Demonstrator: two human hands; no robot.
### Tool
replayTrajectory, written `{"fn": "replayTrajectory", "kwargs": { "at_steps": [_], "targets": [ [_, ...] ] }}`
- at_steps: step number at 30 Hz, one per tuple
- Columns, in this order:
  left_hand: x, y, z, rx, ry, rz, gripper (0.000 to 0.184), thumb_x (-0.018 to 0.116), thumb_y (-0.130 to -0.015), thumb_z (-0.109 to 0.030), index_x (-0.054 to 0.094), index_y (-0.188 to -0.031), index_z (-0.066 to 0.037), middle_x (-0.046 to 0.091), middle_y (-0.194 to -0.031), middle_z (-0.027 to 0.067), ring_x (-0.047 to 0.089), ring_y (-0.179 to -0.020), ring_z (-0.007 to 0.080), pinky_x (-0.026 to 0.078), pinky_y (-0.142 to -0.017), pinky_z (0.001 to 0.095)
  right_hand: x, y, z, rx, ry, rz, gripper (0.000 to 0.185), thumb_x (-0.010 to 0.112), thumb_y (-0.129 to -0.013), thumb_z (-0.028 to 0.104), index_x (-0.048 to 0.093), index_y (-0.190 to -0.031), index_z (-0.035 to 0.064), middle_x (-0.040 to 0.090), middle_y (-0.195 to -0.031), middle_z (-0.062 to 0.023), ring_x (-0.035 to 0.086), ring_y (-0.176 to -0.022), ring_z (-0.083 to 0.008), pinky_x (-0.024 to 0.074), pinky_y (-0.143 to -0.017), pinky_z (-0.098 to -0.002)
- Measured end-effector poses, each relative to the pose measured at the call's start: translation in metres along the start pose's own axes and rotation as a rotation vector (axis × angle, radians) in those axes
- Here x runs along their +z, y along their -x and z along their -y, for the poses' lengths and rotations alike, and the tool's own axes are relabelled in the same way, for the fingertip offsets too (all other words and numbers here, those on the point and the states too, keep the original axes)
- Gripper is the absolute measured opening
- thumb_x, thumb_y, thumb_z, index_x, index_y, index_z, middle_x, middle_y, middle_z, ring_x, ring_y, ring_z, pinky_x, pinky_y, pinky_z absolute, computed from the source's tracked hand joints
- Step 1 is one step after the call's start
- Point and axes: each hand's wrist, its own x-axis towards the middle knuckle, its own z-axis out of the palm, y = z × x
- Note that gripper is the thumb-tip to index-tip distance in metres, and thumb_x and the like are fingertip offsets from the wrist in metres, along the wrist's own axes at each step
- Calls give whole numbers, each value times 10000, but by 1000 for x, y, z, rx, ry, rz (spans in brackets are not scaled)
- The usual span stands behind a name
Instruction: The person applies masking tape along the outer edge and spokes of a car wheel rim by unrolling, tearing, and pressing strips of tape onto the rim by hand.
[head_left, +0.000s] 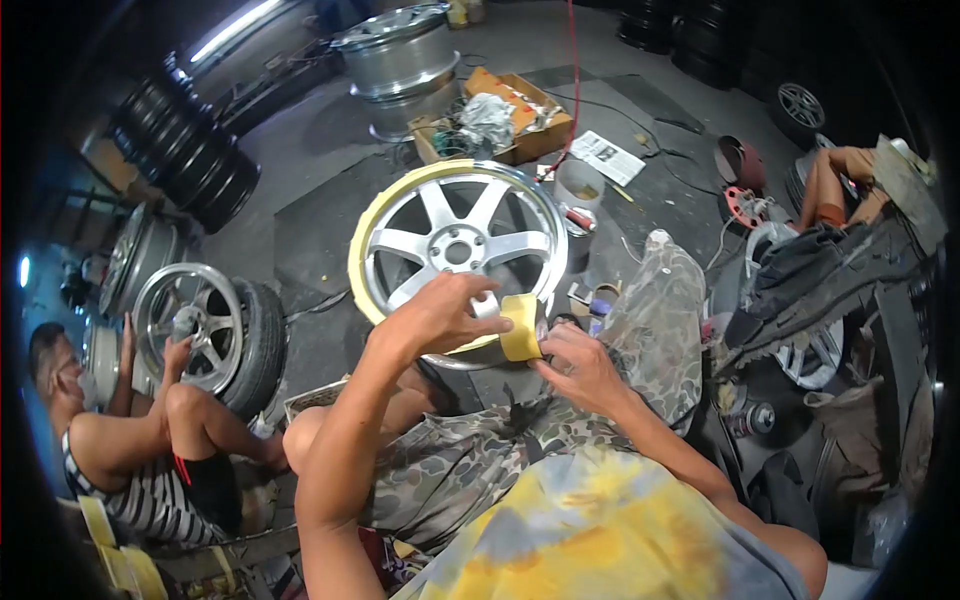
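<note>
Two bare hands at work over one spoked wheel, head view. Wheel lies face up by the near edge of the dark mat; whatever supports it is hidden. Bright metal spokes, round hub, yellow masking along the left part of the rim.

Around it: beyond the wheel, toward the mat's far edge, a shallow box with crumpled clear plastic; newspaper to its right; a small bucket close beside the rim. Red hose hangs down nearby. Camouflage cloth crowds the near right side. At left, a seated person has a hand up to another wheel, a tyre just beside it.

Hard to make out: the pale piece under the left hand; box contents tangled; a second person at far right mostly cut off; frame corners black.

Yellow tape: broad, smooth, curved strip over the wheel's near rim. Right hand pinches its lower right edge, fingers narrow. Left thumb meets its left edge, fingers part-curled; cannot tell whether they grip.
</note>
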Motion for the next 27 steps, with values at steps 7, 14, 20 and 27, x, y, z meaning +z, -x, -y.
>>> {"fn": "replayTrajectory", "kwargs": {
  "at_steps": [7, 14, 20, 27],
  "targets": [
    [2, 2, 5, 77, 2, 6, 360, 733, -915, -260, 724, -1160, 3, 719, -1125, 230, 711, -984, 366, 548, -870, 424, 6, -3, 11, -81, -28, 44, 187, 773, -808, 24, 672, -963, -6, 651, -944, -134, 632, -909, -334, 512, -796, -426],
    [-5, 9, -4, 95, -12, -8, 162, 710, -879, -123, 759, -967, 4, 731, -862, 186, 706, -808, 331, 540, -751, 405, 7, -3, 36, 56, -82, 124, 284, 789, -829, 135, 644, -1034, 2, 666, -972, -142, 648, -925, -325, 523, -803, -430],
    [-39, 27, 4, 63, 231, -156, 209, 731, -916, -152, 732, -996, 40, 724, -837, 100, 645, -772, 157, 523, -715, 336, 10, -5, 64, 3, -130, 118, 357, 841, -801, 212, 631, -1023, 27, 643, -890, -108, 614, -740, -247, 493, -668, -346],
    [-41, 11, 18, 21, 92, -229, 223, 732, -911, -167, 729, -980, 45, 700, -796, 129, 621, -724, 179, 496, -687, 359, 39, -13, 14, 490, -665, 150, 327, 742, -952, 267, 695, -1102, -20, 707, -926, -26, 615, -845, -65, 502, -756, -263]
  ]
}}
